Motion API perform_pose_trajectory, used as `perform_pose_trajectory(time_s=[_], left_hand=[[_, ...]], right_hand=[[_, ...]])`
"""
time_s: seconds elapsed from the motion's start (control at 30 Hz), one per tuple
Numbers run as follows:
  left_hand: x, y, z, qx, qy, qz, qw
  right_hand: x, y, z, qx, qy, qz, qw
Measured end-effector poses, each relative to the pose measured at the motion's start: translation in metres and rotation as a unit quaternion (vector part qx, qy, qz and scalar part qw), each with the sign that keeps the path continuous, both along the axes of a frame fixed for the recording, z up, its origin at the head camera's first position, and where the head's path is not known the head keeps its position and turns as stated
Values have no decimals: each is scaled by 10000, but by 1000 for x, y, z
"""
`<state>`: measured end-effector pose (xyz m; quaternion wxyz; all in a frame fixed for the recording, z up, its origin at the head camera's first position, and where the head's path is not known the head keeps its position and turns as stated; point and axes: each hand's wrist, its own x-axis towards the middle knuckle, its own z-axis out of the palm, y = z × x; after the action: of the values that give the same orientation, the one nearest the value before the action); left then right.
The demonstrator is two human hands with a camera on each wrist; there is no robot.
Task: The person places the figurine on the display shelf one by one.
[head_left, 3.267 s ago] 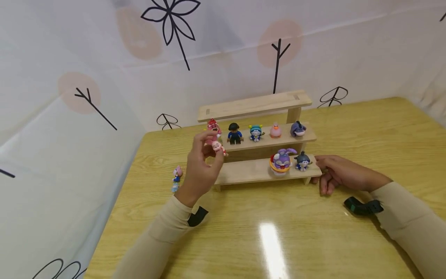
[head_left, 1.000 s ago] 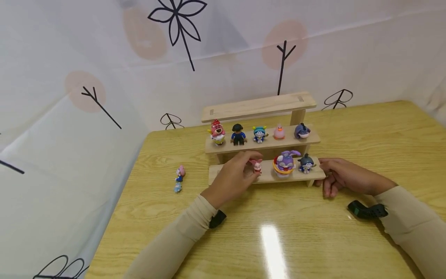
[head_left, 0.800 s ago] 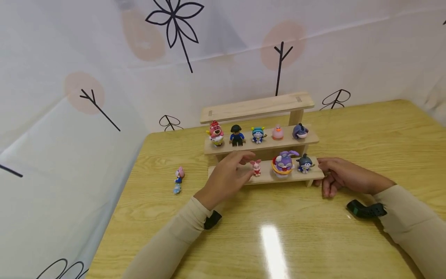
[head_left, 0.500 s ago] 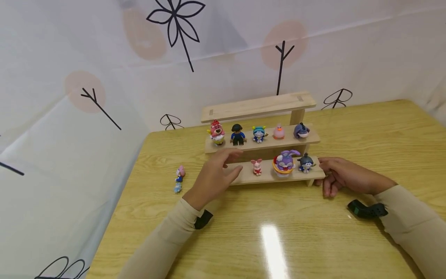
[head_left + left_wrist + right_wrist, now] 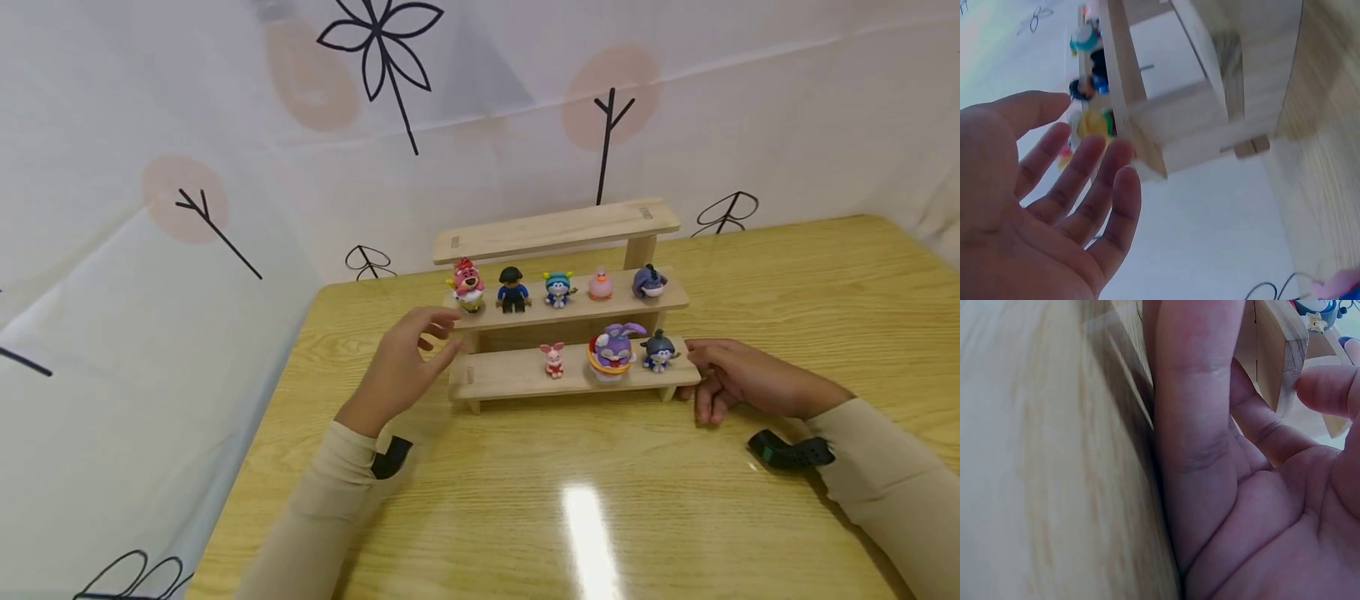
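My left hand (image 5: 401, 362), empty with fingers loosely bent, is in the air off the left end of a wooden stepped display stand (image 5: 510, 372). My right hand (image 5: 742, 379) rests on the table and holds the right end of the lower step, the thumb (image 5: 1329, 390) at the board's edge. On that step stand a small pink piglet figurine (image 5: 553, 361), a purple rabbit figurine (image 5: 612, 352) with a yellow ring, and a dark-hatted figurine (image 5: 658, 352). In the left wrist view a pink-and-blue figurine (image 5: 1338, 284) shows at the lower corner; my left hand hides it in the head view.
Along the middle step stand a pink bear figurine (image 5: 468, 287), a black-haired toy person (image 5: 513, 290), a teal-hatted figurine (image 5: 558, 288), a pink duck (image 5: 601, 284) and a blue-grey donkey (image 5: 649, 282). The top step (image 5: 555, 229) is bare. A patterned white cloth (image 5: 480, 150) hangs behind the table.
My left hand brought the pink piglet from beside the pink bear to the lower step, let it go there, and drew away left. My right hand stayed at the stand's right end.
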<state>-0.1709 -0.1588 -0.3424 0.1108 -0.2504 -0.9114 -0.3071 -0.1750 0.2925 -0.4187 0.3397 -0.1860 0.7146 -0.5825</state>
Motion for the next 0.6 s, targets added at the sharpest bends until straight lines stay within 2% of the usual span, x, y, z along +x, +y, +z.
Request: perform_pose_trajectory(time_s=[0.13, 0.27, 0.4, 0.6], left_hand=[[-7, -14, 3, 113, -283, 144, 9994], [-16, -28, 0, 113, -608, 421, 9972], [-26, -43, -7, 50, -925, 637, 9937], [-38, -67, -20, -262, -1631, 698, 9838]], right_hand=[[0, 0, 0, 21, 4, -30, 10000], [0, -1, 0, 7, -10, -25, 10000], [0, -2, 1, 19, -67, -11, 10000], [0, -1, 2, -15, -69, 40, 10000]])
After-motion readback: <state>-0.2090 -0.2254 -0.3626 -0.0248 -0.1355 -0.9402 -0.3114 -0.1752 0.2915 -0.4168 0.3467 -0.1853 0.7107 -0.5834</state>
